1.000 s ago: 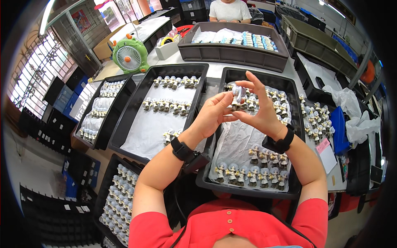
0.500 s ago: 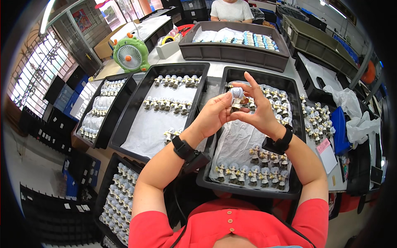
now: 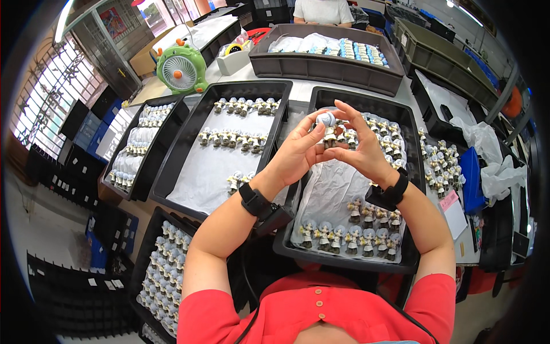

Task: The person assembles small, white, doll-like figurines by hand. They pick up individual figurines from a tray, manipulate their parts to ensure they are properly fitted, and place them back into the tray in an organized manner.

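Above the right black tray (image 3: 413, 189), a small figurine (image 3: 328, 127) with a pale blue-white head, light clothing and a dark base stands upright between my hands. My left hand (image 3: 299, 150) pinches it from the left, thumb on its front. From the other side my right hand (image 3: 369, 152) reaches round it, thumb by the base and fingers curved behind; their exact contact is partly hidden. Below lie rows of similar figurines (image 3: 352, 239) on white paper. Left of my hands, another black tray (image 3: 166, 166) holds three shorter rows of figurines (image 3: 232, 139).
Filled trays stand at far left and lower left (image 3: 150, 252). Loose figurines (image 3: 441, 163) lie right of my tray, near a blue bin (image 3: 473, 183) and plastic bags. A green fan (image 3: 182, 69) and large grey crate (image 3: 326, 67) stand behind; a person (image 3: 323, 11) sits beyond.
Both hands have stayed over the right tray with the figurine. The figurine has tilted or turned slightly, and the left fingers now curve higher behind its head.
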The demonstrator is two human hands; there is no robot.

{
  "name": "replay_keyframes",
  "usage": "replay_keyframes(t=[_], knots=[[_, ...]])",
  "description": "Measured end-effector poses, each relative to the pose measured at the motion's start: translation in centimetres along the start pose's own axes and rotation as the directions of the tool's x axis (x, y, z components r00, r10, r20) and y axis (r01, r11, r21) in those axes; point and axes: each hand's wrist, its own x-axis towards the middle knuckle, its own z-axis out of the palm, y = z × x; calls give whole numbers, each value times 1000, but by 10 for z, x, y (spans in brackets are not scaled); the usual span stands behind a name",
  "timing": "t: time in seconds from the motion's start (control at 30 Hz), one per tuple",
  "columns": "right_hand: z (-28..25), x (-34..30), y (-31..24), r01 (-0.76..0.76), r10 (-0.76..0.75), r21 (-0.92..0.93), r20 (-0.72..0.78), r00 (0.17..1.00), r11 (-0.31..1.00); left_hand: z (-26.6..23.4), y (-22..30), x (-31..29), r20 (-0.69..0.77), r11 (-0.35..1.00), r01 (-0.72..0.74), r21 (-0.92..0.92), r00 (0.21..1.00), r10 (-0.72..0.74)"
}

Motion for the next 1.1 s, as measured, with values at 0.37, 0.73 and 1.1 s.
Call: replay_keyframes(t=[0.37, 0.73, 1.1], knots=[[-1, 0, -1, 17, -17, 9, -31, 999, 1000, -4, 0, 2, -26, 998, 11, 57, 1000, -9], [-2, 1, -4, -18, 19, 34, -24, 1000, 999, -10, -2, 4, -4, 1000, -21, 5, 1000, 21], [-2, 1, -8, 243, -270, -278, -62, 961, 929, -12, -4, 5, -19, 998, -29, -62, 999, 28]])
